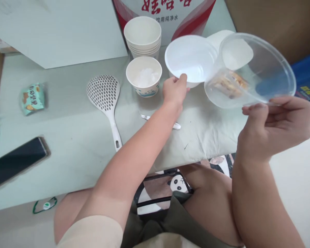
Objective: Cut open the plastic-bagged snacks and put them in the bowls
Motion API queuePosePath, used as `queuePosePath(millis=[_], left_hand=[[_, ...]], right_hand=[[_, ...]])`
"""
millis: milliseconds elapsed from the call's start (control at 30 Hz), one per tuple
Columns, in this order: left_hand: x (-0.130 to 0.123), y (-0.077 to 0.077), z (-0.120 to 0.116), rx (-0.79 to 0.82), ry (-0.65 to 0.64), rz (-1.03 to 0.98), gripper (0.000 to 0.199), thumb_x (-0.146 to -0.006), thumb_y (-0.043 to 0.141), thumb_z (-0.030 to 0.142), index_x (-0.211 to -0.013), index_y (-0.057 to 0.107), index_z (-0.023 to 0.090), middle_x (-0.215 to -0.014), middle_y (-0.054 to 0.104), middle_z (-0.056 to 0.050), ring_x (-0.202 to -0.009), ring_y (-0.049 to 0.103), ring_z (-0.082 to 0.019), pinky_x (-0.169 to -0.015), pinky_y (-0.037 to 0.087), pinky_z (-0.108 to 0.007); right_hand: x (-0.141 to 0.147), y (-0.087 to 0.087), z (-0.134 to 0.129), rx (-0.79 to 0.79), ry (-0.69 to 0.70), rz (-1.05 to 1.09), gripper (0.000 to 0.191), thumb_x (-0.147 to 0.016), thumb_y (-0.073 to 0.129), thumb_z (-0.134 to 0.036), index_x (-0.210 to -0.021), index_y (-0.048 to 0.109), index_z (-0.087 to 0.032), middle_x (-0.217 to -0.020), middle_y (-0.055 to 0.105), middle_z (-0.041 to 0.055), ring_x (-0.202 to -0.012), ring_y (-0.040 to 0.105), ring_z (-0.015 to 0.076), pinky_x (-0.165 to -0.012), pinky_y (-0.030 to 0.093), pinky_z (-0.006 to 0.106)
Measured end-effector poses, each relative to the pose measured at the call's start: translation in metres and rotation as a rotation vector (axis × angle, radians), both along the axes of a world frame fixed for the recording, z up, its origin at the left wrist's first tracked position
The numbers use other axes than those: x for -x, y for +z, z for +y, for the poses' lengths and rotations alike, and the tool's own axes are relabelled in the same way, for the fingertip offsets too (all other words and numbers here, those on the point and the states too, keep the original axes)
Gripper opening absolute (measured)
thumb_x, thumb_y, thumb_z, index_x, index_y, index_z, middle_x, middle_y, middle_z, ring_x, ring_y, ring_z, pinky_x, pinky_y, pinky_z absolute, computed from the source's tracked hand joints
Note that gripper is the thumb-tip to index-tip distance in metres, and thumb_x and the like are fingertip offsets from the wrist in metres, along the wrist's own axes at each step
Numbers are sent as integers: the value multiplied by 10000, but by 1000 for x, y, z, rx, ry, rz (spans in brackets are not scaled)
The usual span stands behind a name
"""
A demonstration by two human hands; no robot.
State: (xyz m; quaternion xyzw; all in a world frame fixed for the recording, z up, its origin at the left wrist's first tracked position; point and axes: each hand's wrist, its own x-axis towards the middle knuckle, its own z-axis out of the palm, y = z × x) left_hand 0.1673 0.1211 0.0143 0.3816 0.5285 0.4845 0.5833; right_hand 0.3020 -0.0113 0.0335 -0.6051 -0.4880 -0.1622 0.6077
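My left hand (176,90) is closed on the near side of a round white plastic bowl (188,58), with the thumb at its rim. Whether liquid lies in the bowl I cannot tell. On the right, my right hand (281,120) pinches the edge of a clear round plastic container (271,65), raised and tilted toward the white bowl. Through its clear wall shows a wrapped snack (231,84). Left of the white bowl stands a paper cup (144,74) with whitish contents. Behind it rises a stack of paper cups (142,31).
A white slotted skimmer (103,91) lies left of the cup. A small white-handled knife-like tool (176,126) is partly under my left forearm. Farther left are a green snack packet (33,99) and a phone (18,162). A printed carton (167,20) stands behind.
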Motion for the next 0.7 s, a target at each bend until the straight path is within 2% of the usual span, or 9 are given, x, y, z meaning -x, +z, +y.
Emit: queuePosePath(millis=[100, 200, 367, 467, 600, 700], left_hand=[[1, 16, -4, 68, 9, -79, 317, -1026, 531, 217, -727, 424, 218, -735, 516, 23, -761, 633, -69, -821, 602, -223], [3, 34, -6, 84, 13, -68, 337, -1054, 476, 193, -727, 400, 216, -754, 531, 15, -811, 669, -70, -861, 624, -254], [11, 68, 2, 42, 83, -63, 412, -1070, 460, 127, -666, 408, 191, -720, 556, 21, -837, 710, -55, -886, 651, -252], [21, 92, 6, -50, 45, -64, 413, -1064, 487, 141, -656, 444, 186, -709, 559, 23, -905, 738, -72, -922, 645, -240], [22, 117, 8, -93, -43, -69, 415, -1043, 493, 175, -630, 447, 176, -673, 526, 36, -996, 763, -93, -879, 609, -188], [0, 120, 12, -159, -150, 141, 395, -1034, 472, 158, -639, 479, 175, -711, 648, 41, -909, 777, -72, -740, 572, -130]], right_hand=[[-8, -3, -19, 50, -31, 57, 164, -727, 697, -240, -885, 651, -238, -671, 682, 7, -574, 739, 256, -477, 469, 341], [-12, -7, -26, 73, -44, 101, 195, -694, 722, -238, -884, 674, -242, -604, 689, 7, -520, 711, 263, -467, 490, 363], [-6, -24, -20, 157, -3, 191, 193, -678, 728, -256, -856, 655, -239, -597, 710, -9, -530, 722, 241, -516, 565, 363], [6, -39, -13, 273, 24, 181, 212, -710, 737, -293, -900, 668, -230, -636, 724, -11, -578, 736, 226, -590, 594, 367], [35, -45, 3, 390, 165, 116, 165, -785, 702, -315, -927, 657, -245, -708, 755, -3, -637, 755, 211, -664, 625, 364], [57, -42, 15, 449, 380, 88, 224, -829, 653, -278, -1052, 655, -255, -854, 801, 21, -749, 788, 210, -730, 648, 361]])
